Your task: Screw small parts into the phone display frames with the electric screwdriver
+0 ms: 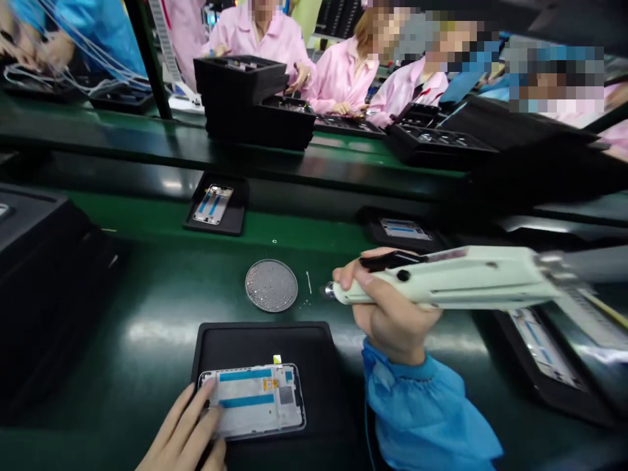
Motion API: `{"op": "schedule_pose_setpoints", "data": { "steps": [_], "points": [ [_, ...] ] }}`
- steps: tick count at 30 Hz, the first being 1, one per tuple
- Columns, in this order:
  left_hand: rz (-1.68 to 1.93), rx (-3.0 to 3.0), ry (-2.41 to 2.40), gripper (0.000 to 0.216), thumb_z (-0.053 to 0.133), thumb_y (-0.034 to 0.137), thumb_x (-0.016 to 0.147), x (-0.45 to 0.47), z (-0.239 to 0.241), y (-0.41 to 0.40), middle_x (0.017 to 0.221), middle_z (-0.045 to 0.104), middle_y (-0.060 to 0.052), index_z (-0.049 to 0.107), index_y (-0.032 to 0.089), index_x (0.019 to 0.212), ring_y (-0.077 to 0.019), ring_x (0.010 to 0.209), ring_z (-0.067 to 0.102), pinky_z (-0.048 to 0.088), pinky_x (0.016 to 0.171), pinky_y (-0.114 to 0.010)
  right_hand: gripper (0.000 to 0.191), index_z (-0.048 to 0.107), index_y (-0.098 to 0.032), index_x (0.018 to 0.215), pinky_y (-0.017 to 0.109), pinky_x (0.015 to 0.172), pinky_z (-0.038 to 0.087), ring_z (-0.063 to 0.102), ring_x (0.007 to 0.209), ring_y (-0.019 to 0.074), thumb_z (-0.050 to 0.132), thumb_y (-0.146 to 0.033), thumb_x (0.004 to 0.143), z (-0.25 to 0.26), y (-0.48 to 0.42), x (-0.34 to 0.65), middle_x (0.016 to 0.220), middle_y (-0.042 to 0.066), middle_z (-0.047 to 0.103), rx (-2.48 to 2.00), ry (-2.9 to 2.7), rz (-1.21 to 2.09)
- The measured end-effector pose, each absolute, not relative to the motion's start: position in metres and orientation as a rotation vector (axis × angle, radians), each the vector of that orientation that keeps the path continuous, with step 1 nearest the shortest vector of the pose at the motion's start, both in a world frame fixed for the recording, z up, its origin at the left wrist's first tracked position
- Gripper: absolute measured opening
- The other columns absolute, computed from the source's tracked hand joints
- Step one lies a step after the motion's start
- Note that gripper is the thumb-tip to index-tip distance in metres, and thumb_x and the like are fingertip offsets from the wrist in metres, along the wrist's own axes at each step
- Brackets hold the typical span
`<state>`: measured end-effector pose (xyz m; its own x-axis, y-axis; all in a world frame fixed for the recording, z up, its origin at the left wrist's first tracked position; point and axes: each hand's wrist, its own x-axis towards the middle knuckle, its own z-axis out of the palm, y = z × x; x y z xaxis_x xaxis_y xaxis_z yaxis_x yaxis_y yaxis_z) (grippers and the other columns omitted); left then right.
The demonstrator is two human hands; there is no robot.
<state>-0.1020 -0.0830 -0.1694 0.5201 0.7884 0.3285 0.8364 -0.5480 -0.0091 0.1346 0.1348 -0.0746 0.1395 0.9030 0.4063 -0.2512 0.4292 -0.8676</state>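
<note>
My right hand (392, 314) is wrapped round a pale green electric screwdriver (471, 281), which lies nearly level with its tip pointing left. The tip is in the air, apart from everything. A phone frame (252, 400) with two blue strips and a small yellow tab lies flat in a black tray (260, 337) in front of me. On the left end of the frame rest the fingers of my left hand (189, 432), stretched out and slightly spread. Beyond the tray sits a round silver dish (271, 285) of tiny parts, probably screws.
Black trays with phone frames lie behind (216, 204), at right rear (405, 229) and at right (544, 347). Stacked black trays (39, 261) stand at left. A thin white stick (309, 282) lies beside the dish. Across the bench, several people in pink work behind tray stacks (250, 104).
</note>
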Motion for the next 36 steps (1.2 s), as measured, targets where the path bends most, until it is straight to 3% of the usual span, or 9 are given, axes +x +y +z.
{"op": "schedule_pose_setpoints", "data": {
  "steps": [4, 11, 18, 23, 36],
  "points": [
    [-0.427, -2.771, -1.193, 0.033, 0.055, 0.046, 0.093, -0.099, -0.148, -0.036, 0.112, 0.071, -0.008, 0.071, 0.019, 0.103, -0.0331, 0.114, 0.061, 0.045, 0.097, -0.049, 0.019, 0.061, -0.021, 0.087, 0.037, 0.061, 0.053, 0.062, 0.060, 0.0156, 0.068, -0.018, 0.070, -0.097, 0.137, 0.096, 0.064, -0.003, 0.062, -0.790, -1.207, 1.151],
    [-0.356, -2.913, -1.241, 0.046, 0.045, 0.046, 0.096, -0.096, -0.149, 0.002, 0.128, 0.064, -0.015, 0.068, 0.012, 0.118, -0.0306, 0.107, 0.061, 0.042, 0.094, -0.045, 0.021, 0.060, -0.022, 0.092, 0.042, 0.073, 0.054, 0.061, 0.071, 0.0174, 0.069, -0.023, 0.073, -0.141, 0.150, 0.052, 0.069, -0.002, 0.058, -0.915, -1.248, 1.219],
    [-0.440, -3.054, -1.205, 0.062, 0.046, 0.057, 0.093, -0.101, -0.155, 0.013, 0.131, 0.062, -0.018, 0.060, 0.009, 0.130, -0.0331, 0.117, 0.057, 0.037, 0.103, -0.047, 0.019, 0.055, -0.022, 0.093, 0.037, 0.067, 0.052, 0.059, 0.064, 0.0138, 0.066, -0.024, 0.077, -0.150, 0.147, 0.054, 0.069, -0.004, 0.058, -0.924, -1.294, 1.287],
    [-0.461, -3.102, -1.243, 0.061, 0.047, 0.052, 0.093, -0.100, -0.156, 0.013, 0.135, 0.059, -0.018, 0.053, 0.012, 0.138, -0.0351, 0.126, 0.052, 0.033, 0.110, -0.050, 0.021, 0.055, -0.024, 0.093, 0.037, 0.066, 0.052, 0.060, 0.065, 0.0141, 0.067, -0.027, 0.077, -0.148, 0.146, 0.053, 0.072, -0.003, 0.061, -0.939, -1.304, 1.278],
    [-0.467, -3.026, -1.214, 0.060, 0.045, 0.050, 0.094, -0.100, -0.156, 0.014, 0.133, 0.060, -0.018, 0.057, 0.006, 0.132, -0.0345, 0.123, 0.054, 0.032, 0.110, -0.049, 0.019, 0.055, -0.023, 0.091, 0.037, 0.068, 0.050, 0.058, 0.065, 0.0136, 0.067, -0.025, 0.077, -0.146, 0.146, 0.054, 0.070, -0.003, 0.059, -0.931, -1.291, 1.317]
  ]
}}
